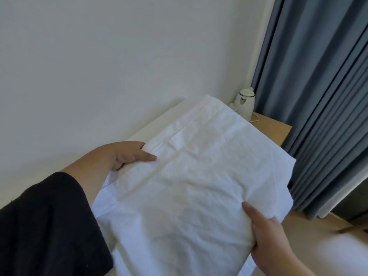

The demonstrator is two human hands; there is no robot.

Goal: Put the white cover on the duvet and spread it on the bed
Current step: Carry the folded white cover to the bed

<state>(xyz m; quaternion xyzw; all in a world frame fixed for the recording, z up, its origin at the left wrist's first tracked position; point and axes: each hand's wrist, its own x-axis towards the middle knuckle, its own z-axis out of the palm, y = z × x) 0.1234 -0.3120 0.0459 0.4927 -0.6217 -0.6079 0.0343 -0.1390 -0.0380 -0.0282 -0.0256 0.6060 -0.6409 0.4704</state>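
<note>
Now both hands hold the folded white cover (191, 176) up in the air, one on each side. The left hand (127, 154) grips the left edge: its thumb lies on top of the cloth, pointing to the right, and the other fingers are hidden under the fold. The right hand (264, 230) grips the near right edge in the same way, thumb pressed on top and the fingers curled below, out of sight. The cover is a thick, wrinkled stack with several folded layers showing along its left side, and its near end hangs down a little. A black sleeve (45, 226) covers the left arm at the near left.

Behind the cover, far and right, a white kettle (245, 102) stands on a wooden table (272, 129), with a thin cord beside it. Blue-grey curtains (322, 96) hang at the right, and a plain white wall (99, 56) fills the far left.
</note>
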